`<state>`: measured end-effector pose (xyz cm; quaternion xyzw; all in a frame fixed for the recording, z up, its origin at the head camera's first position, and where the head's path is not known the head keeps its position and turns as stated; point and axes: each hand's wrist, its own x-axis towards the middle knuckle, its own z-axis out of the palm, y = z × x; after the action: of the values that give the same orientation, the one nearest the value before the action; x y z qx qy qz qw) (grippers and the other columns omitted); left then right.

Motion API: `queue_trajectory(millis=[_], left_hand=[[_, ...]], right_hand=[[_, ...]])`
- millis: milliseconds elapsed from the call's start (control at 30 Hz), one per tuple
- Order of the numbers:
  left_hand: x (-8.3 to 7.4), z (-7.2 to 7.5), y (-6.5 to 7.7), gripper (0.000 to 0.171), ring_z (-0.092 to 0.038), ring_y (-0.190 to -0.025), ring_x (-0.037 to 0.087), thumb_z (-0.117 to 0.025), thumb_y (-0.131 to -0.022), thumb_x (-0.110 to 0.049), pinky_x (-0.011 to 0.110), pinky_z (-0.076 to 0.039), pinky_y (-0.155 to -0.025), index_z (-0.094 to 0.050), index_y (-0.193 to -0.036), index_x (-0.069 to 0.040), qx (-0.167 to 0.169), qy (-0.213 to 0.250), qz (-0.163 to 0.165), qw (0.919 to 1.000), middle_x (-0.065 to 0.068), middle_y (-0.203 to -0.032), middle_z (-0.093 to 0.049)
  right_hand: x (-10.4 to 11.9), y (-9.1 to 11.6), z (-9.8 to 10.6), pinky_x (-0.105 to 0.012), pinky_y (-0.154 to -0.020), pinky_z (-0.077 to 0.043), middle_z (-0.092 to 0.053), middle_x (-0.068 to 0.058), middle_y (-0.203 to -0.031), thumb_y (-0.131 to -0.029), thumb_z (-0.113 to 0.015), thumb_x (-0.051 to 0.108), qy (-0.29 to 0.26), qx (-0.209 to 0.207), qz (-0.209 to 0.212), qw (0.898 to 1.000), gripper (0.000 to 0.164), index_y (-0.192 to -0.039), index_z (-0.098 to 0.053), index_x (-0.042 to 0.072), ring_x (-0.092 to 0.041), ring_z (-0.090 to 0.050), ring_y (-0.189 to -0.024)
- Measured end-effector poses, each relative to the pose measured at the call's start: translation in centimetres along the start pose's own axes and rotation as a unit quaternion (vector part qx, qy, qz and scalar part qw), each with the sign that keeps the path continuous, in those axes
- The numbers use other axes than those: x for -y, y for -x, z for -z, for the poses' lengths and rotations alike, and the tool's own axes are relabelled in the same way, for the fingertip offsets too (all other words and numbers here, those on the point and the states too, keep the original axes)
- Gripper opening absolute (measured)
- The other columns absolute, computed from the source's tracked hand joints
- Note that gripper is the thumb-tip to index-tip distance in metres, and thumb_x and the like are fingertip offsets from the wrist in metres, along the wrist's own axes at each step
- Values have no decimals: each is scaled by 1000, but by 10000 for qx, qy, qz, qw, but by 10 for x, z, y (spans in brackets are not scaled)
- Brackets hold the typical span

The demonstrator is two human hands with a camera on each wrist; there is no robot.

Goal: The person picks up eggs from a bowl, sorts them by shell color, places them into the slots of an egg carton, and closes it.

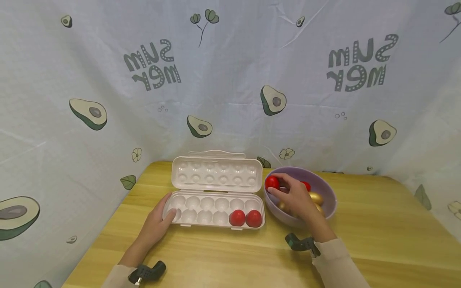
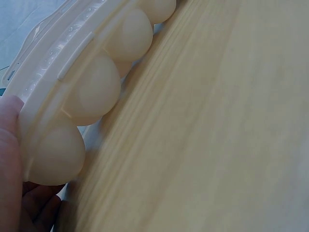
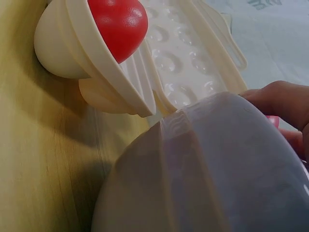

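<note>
A white plastic egg carton (image 1: 212,224) lies with its lid (image 1: 217,174) tipped back. Two red eggs (image 1: 237,218) sit side by side in the front row at its right end; the other cups hold nothing. At the carton's left end my left hand (image 1: 157,225) grips it, thumb on the front rim and fingers under the end in the left wrist view. My right hand (image 1: 296,197) pinches a red egg (image 1: 271,182) between thumb and fingers, at the left rim of a purple bowl (image 1: 329,200). Gold eggs (image 1: 316,198) and another red egg (image 1: 306,185) lie inside the bowl.
Everything stands on a wood-grain table (image 1: 230,260). Close behind the carton and bowl hangs a pale curtain (image 1: 230,80) with avocado prints. The bowl stands just right of the carton, with a narrow gap between them.
</note>
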<state>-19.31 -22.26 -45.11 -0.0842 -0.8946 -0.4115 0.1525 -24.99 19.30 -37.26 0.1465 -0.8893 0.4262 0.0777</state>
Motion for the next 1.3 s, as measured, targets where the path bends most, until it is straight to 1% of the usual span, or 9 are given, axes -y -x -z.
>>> queue_trajectory(millis=[133, 233, 433, 533, 700, 900, 1033, 1133, 1300], left_hand=[[-1, -1, 0, 56, -34, -126, 30, -49, -92, -31, 49, -28, -103, -29, -140, -10, 18, 4, 19, 10000, 12, -139, -37], [-1, -1, 0, 56, -34, -126, 30, -49, -92, -31, 48, -28, -103, -30, -140, -11, 28, -20, 58, 10000, 12, -139, -37], [-1, 0, 1, 55, -34, -127, 29, -48, -92, -30, 48, -28, -103, -29, -141, -13, 29, 18, 115, 9999, 11, -140, -36], [0, 0, 1, 56, -33, -127, 30, -48, -92, -31, 49, -27, -104, -28, -141, -12, 44, 37, 97, 9999, 11, -141, -35], [0, -1, 0, 56, -33, -127, 30, -48, -92, -31, 49, -28, -104, -28, -141, -11, 31, 9, 79, 10000, 12, -140, -36], [1, -1, -1, 56, -34, -127, 30, -49, -92, -29, 48, -28, -104, -29, -141, -10, 11, -10, 61, 10000, 12, -140, -36], [0, -1, -1, 56, -34, -127, 29, -49, -92, -29, 47, -27, -104, -29, -141, -11, 11, 6, 78, 10000, 12, -140, -36], [0, -1, -1, 55, -34, -126, 29, -49, -92, -29, 47, -28, -104, -29, -140, -11, 6, 15, 61, 10000, 11, -139, -37], [0, -1, -1, 55, -34, -126, 28, -49, -92, -29, 47, -28, -104, -29, -140, -11, 8, 18, 44, 10000, 11, -139, -37]], right_hand=[[2, 3, -1, -28, -73, -54, -60, -1, -107, -78, -67, 41, -123, -12, 75, 9999, 50, -121, -52, 20, -18, -60, -93], [5, 3, -2, -27, -72, -54, -60, -2, -107, -77, -68, 40, -265, -53, 214, 9994, 50, -121, -53, 19, -19, -61, -92], [10, 2, -6, -22, -68, -53, -59, 2, -103, -77, -67, 41, -297, -26, 372, 9989, 49, -119, -53, 20, -15, -60, -87], [12, 2, -9, -22, -69, -53, -60, 2, -103, -77, -68, 40, -371, -23, 431, 9984, 47, -117, -54, 20, -15, -60, -87], [18, 2, -18, -26, -76, -53, -61, 1, -105, -77, -70, 34, -652, 53, 641, 9958, 45, -117, -55, 20, -16, -62, -90], [25, 4, -27, -26, -77, -52, -61, 5, -105, -77, -69, 38, -612, 157, 633, 9960, 46, -119, -54, 26, -12, -61, -92], [26, 4, -33, -26, -75, -53, -62, 4, -104, -77, -69, 37, -637, 237, 795, 9945, 48, -120, -55, 22, -13, -63, -89], [30, 5, -36, -28, -75, -53, -63, 2, -102, -77, -70, 32, -740, 290, 949, 9923, 48, -120, -55, 18, -15, -63, -87], [48, 12, -38, -34, -76, -53, -63, -4, -102, -79, -70, 21, -843, 366, 1015, 9906, 46, -120, -54, 11, -21, -63, -87]])
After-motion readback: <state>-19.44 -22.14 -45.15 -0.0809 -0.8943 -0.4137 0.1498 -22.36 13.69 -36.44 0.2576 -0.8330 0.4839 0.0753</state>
